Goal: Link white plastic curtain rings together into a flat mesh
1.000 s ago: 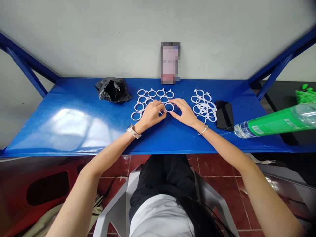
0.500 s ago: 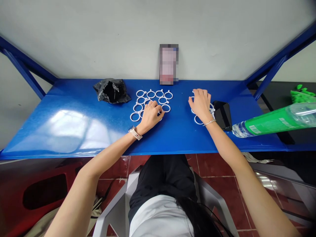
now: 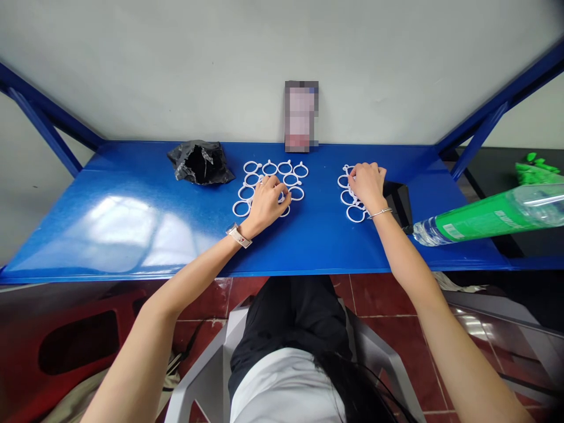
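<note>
Head view. Right hand: fingers curled over overlapping white rings. Left hand: fingers bent over laid-out white rings. Grip, both: we cannot tell. Beneath: blue surface. Rings, we judge: light, stiff, smooth; best pinched by the band.

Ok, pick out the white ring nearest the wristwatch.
The leftmost white ring, lying just beyond the wristwatch; all the others sit farther from it.

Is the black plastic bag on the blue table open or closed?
Open: the black plastic bag has a ragged, gaping mouth around a dark hollow. Whether anything is inside, I cannot tell.
</note>
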The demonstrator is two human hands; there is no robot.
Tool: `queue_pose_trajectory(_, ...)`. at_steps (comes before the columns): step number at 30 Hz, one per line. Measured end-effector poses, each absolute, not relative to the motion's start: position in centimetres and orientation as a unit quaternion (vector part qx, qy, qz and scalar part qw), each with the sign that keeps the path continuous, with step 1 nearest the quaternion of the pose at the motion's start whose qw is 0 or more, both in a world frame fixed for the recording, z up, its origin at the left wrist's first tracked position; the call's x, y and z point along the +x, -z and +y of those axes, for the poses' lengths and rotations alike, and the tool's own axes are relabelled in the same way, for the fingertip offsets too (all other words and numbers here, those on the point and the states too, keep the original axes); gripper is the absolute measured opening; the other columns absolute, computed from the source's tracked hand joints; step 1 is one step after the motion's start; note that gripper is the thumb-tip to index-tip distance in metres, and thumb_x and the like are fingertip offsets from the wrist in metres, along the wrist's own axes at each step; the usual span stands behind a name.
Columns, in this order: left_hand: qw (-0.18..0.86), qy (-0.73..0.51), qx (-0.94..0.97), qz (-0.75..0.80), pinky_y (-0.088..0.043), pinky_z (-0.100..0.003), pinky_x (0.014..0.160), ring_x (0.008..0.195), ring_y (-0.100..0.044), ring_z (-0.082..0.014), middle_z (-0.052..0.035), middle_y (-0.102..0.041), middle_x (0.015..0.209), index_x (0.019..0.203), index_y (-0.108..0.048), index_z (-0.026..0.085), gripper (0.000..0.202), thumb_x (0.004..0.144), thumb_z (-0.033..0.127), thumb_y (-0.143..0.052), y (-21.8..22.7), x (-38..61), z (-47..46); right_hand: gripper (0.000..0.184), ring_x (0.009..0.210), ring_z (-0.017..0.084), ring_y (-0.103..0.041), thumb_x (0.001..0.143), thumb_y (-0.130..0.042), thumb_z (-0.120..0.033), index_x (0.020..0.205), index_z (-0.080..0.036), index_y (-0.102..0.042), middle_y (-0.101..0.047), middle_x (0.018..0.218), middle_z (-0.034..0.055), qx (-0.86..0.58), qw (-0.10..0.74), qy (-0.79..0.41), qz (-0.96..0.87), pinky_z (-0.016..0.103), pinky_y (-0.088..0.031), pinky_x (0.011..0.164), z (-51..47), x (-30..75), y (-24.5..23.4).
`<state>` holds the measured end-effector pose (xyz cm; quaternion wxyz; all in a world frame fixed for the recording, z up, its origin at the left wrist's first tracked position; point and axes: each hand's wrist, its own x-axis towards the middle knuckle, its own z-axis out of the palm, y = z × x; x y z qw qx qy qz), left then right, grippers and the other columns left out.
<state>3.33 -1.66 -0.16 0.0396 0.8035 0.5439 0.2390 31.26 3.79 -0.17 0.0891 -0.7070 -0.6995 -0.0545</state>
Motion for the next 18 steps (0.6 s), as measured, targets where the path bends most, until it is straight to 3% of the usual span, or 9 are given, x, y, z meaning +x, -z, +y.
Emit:
queue_pose_trajectory(6, 0.045, -0.257, 0.804, 0.534, -0.045, -0.039, 0.081, 0.097, -0.058, -0.0264, -0.0099, -0.063, 0.095, 0.084, -0.065, 0.017, 0.012, 0.092, 0.020, -0.057, 0.3, 3.1, -1.4, 0.031, 0.111, 0.037, -0.052, 0.098, -0.033, -0.021, 0.093, -0.014, -0.063, -0.067, 0.104, 0.0195, -0.706, 0.109, 0.028, -0.699, 0.053, -0.034, 0.094, 3.8, 31.3, 0.3)
queue_pose_trajectory(13, 0.037, -0.276, 0.807, 0.521, -0.044, -0.038, 0.080, 0.094, -0.058, -0.0248, -0.0087, -0.064, 0.093, 0.082, -0.064, 0.018, 0.012, 0.092, 0.019, -0.056, 0.6, 2.9, -1.3, 0.037, 0.114, 0.038, -0.052, 0.102, -0.035, -0.037, 0.106, -0.012, -0.062, -0.068, 0.104, 0.0201, -0.697, 0.156, 0.042, -0.698, 0.057, -0.034, 0.097, 4.1, 31.3, 1.0)
queue_pose_trajectory(18, 0.043, -0.278, 0.812, 0.512, -0.045, -0.038, 0.080, 0.094, -0.058, -0.0248, -0.0088, -0.064, 0.093, 0.082, -0.064, 0.019, 0.013, 0.091, 0.019, -0.055, 0.6, 2.9, -1.2, 0.040, 0.116, 0.042, -0.049, 0.101, -0.036, -0.037, 0.090, -0.012, -0.065, -0.067, 0.105, 0.0225, -0.701, 0.144, 0.024, -0.698, 0.062, -0.031, 0.097, 4.5, 31.8, 1.6)
